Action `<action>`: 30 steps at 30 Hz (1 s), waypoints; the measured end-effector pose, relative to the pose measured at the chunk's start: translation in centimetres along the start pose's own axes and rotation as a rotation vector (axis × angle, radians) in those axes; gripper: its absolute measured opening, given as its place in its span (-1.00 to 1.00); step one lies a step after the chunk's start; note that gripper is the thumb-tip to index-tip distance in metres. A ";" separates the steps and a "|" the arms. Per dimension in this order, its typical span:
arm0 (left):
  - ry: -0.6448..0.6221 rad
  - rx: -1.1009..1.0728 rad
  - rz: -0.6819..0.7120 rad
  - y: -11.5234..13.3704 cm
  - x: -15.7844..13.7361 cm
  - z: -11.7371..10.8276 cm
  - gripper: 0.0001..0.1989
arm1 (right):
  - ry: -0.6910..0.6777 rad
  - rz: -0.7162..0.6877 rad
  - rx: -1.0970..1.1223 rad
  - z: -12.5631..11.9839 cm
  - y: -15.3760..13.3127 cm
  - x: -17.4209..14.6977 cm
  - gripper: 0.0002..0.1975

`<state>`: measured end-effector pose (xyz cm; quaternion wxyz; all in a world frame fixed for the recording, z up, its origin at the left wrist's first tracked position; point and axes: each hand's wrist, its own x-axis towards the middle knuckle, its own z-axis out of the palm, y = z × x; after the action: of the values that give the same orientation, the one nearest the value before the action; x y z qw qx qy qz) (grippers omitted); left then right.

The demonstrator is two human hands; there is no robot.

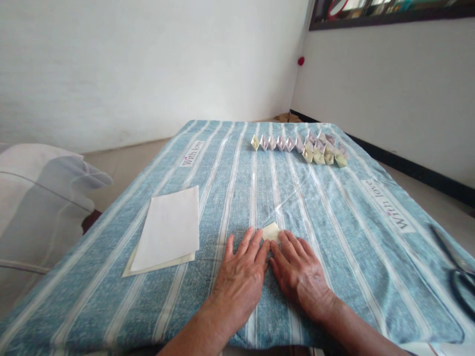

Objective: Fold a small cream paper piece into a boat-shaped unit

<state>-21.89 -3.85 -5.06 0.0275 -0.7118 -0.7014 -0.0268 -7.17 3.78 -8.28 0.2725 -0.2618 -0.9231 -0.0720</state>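
A small pale-yellow piece of folded paper (271,232) lies flat on the striped tablecloth in front of me. My left hand (243,269) rests palm down at its left edge, fingers stretched out and fingertips touching it. From the other side my right hand (300,274) also lies flat, its fingertips on the paper's right and near edge. Neither hand grips the paper; part of its near side is hidden under the fingers.
White paper sheets (166,230) lie over a yellowish one on the left. Several folded paper pieces (289,144), yellow and pale purple, stand in rows at the far right. Scissors (458,267) lie at the right edge. A cloth-covered thing (44,198) stands left of the table.
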 end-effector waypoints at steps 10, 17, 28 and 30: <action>-0.018 -0.003 -0.039 0.7 -0.1 -0.7 -0.55 | 0.013 0.003 0.004 -0.1 0.0 0.0 -0.71; -0.018 -0.009 -0.022 0.6 -0.1 -0.6 -0.55 | 0.020 -0.005 -0.003 -0.2 0.0 0.1 -0.73; -0.012 0.033 -0.022 0.8 0.1 -0.4 -0.57 | 0.006 0.030 -0.019 -0.3 0.1 0.1 -0.70; 0.025 0.049 -0.026 0.8 0.0 -0.5 -0.57 | 0.014 0.035 -0.032 -0.3 0.1 0.2 -0.68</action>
<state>-21.09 -3.88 -4.57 0.0535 -0.7014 -0.7105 -0.0188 -7.11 3.84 -7.94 0.2758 -0.2816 -0.9152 -0.0837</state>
